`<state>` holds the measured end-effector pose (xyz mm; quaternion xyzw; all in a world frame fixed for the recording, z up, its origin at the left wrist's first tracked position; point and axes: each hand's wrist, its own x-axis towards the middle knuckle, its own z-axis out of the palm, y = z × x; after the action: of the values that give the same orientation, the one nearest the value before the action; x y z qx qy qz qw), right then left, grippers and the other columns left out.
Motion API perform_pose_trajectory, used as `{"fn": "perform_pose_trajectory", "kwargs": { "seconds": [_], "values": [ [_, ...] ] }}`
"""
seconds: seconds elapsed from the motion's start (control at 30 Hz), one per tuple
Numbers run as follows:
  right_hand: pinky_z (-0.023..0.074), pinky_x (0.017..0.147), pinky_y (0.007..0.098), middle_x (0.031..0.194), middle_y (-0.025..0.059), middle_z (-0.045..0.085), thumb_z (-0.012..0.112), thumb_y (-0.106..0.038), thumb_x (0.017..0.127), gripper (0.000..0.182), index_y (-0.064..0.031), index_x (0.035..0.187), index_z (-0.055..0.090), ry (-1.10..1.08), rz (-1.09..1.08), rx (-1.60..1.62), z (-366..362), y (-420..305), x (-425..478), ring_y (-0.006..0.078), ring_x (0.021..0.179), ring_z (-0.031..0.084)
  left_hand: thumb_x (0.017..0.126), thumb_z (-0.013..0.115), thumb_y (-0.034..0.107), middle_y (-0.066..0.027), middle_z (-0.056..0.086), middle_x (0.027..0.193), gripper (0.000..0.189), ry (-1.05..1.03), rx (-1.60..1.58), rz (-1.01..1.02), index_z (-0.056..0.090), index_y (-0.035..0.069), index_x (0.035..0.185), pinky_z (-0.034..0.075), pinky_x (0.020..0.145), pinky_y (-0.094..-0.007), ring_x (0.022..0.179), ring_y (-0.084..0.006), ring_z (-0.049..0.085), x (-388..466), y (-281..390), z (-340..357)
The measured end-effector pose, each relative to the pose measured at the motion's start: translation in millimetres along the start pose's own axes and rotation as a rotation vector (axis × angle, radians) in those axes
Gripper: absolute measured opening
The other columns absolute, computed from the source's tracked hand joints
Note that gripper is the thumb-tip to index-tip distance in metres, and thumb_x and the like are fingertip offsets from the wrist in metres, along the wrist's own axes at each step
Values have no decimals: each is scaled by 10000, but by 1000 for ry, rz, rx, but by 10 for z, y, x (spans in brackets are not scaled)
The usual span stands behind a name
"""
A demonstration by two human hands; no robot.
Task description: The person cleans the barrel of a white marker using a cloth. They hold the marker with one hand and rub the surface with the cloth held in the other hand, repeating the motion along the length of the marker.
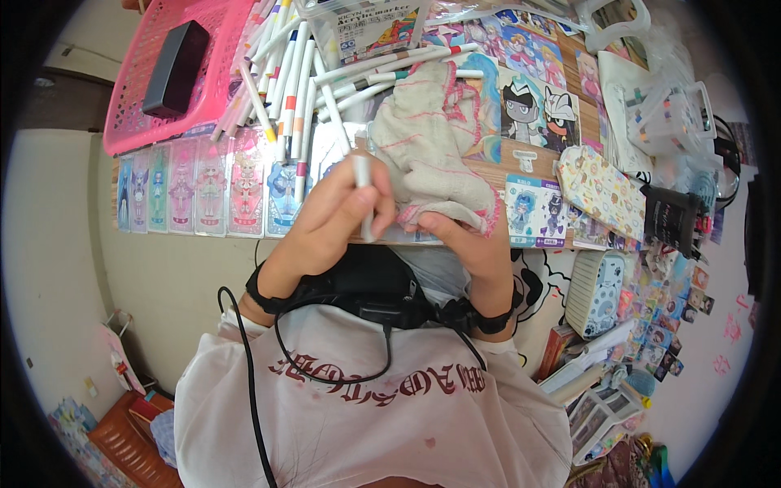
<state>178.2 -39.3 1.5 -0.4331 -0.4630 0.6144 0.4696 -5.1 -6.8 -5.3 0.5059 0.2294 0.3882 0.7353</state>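
Near the front edge of the desk, my left hand [348,210] grips a white marker pen [362,183] held upright between thumb and fingers. My right hand [460,241] pinches the lower edge of a greyish cloth with pink stitching [427,134], the thumb on top and the other fingers hidden beneath it. The cloth spreads away from me over the desk and touches some markers. A loose pile of white markers with coloured bands [296,97] lies beyond my left hand. A clear marker box [366,30] stands behind the pile.
A pink plastic basket [122,116] holding a dark box [176,68] stands at the far left. Character cards [210,183] line the front left edge. On the right lie more cards [536,210], a patterned pouch [601,192], a black packet [671,219] and a clear container [671,122] with markers.
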Motion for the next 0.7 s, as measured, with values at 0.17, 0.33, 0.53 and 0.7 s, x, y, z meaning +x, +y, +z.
{"fn": "perform_pose_trajectory", "kwargs": {
  "seconds": [0.17, 0.33, 0.53, 0.7],
  "values": [
    [421, 707, 235, 875, 42, 563, 629, -12, 684, 276, -11, 944, 536, 38, 34, 80, 21, 35, -18, 106, 786, 526, 867, 346, 266, -43, 399, 553, 299, -115, 459, -5, 460, -7, 820, 292, 454, -242, 488, -108, 358, 103, 70, 87],
    [423, 697, 228, 849, 37, 569, 649, -3, 656, 292, -15, 925, 537, 83, -3, 57, 22, -11, -41, 87, 788, 519, 849, 364, 182, -142, 451, 572, 208, -231, 552, -132, 472, 11, 800, 346, 491, -335, 531, -309, 468, 147, 170, 55],
    [422, 620, 205, 827, 53, 577, 650, -8, 646, 298, 9, 917, 528, 168, -86, 249, -99, 78, -57, 82, 720, 530, 845, 412, 191, -51, 398, 519, 224, -85, 498, -185, 483, 6, 740, 291, 445, -262, 473, -141, 360, 144, 126, 91],
    [427, 598, 203, 776, 45, 586, 650, -3, 648, 227, 1, 856, 558, 86, -73, 6, -33, 24, -11, 86, 679, 545, 834, 447, 205, -72, 406, 529, 220, -99, 564, -187, 506, 8, 754, 313, 459, -266, 475, -146, 358, 138, 97, 65]
  ]
}}
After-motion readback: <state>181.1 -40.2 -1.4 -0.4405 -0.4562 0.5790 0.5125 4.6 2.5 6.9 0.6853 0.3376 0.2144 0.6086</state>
